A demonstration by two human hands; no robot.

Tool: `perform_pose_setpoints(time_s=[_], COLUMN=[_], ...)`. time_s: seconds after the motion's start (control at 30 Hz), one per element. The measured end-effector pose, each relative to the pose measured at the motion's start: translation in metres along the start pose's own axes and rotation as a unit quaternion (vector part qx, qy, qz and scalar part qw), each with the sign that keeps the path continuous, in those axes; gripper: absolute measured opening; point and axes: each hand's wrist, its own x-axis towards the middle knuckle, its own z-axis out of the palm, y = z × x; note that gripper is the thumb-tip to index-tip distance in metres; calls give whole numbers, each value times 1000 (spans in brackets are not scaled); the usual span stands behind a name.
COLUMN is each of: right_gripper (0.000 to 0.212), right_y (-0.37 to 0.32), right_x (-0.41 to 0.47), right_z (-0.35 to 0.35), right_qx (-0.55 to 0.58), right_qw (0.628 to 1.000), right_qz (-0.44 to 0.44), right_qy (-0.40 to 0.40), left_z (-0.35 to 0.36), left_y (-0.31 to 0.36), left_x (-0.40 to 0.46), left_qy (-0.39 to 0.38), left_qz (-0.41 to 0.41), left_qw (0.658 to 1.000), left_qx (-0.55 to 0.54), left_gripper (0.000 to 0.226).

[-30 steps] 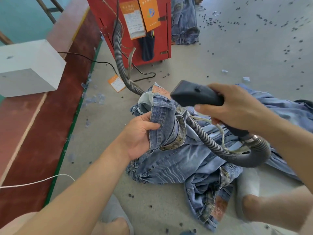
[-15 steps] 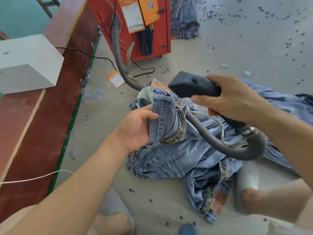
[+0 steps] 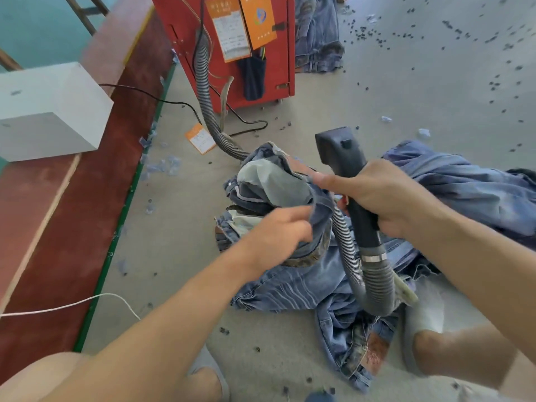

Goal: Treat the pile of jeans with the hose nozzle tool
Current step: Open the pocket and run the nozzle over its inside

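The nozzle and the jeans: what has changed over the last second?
The right hand has swung the nozzle from lying sideways over the jeans to pointing up and away. The left hand shifted its grip; the waistband it held folded has opened, showing pale lining. The hose, the red machine and the pile on the floor stayed put.

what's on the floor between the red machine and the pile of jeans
In the head view, the grey ribbed hose, a black cable and an orange tag lie between the red machine and jeans pile.
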Motion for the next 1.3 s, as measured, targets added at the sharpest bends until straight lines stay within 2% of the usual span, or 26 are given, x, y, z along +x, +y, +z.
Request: perform_pose_setpoints(time_s=[0.07,0.13,0.17,0.23,0.3,0.33,0.37,0.4,0.43,0.47,0.5,0.53,0.6,0.67,0.77,0.87,1.0,1.1,1.23,1.3], right_gripper=[45,27,19,16,18,20,22,25,27,27,26,23,18,17,17,15,15,18,52,58], right_y=[-1,-4,-6,-7,-6,-5,-4,-2,0,2,5,9,18,26,36,45,64,81,68,56], right_x=[3,9,12,16,18,18,18,17,16,13,10,5,-6,-17,-26,-27,-22,-21,-24,-23], right_z=[10,12,11,6,-2,-5,-10,-15,-19,-23,-26,-29,-31,-33,-33,-35,-37,-34,-30,-31], right_qx=[-75,-135,-140,-117,-90,-76,-59,-44,-39,-44,-56,-67,-93,-129,-152,-143,-75,-58,-13,-20], right_qw=[997,990,989,992,993,994,995,995,995,995,995,996,994,989,985,986,991,989,982,982], right_qz=[-19,-23,-16,0,4,-1,-7,-12,-16,-17,-16,-20,-45,-67,-80,-81,-29,-20,-66,-93], right_qy=[4,34,46,57,71,77,84,87,88,84,75,62,29,5,-6,34,105,134,178,163], left_z=[12,17,16,13,11,10,8,5,2,1,0,-1,-6,-15,-14,-10,-21,-15,1,5], left_y=[-2,-8,-11,-13,-21,-30,-38,-44,-48,-53,-59,-62,-63,-61,-54,-57,-46,-44,-42,-41], left_x=[2,2,2,-1,-1,0,-2,-5,-9,-12,-13,-14,-9,-1,7,15,14,13,13,15], left_qy=[-12,6,15,36,117,223,350,433,441,384,298,218,144,132,142,191,181,188,182,179], left_qz=[17,45,49,27,5,-29,-92,-196,-303,-379,-404,-388,-339,-349,-339,-231,-104,-101,-113,-109], left_qw=[996,989,990,997,993,973,927,877,844,819,798,787,778,771,780,768,752,773,804,818], left_qx=[84,140,131,63,30,56,96,68,-42,-195,-334,-428,-508,-516,-506,-566,-626,-597,-554,-536], left_gripper=[14,14,22,35,39,38,37,40,51,64,72,78,91,84,22,31,34,38,41,40])
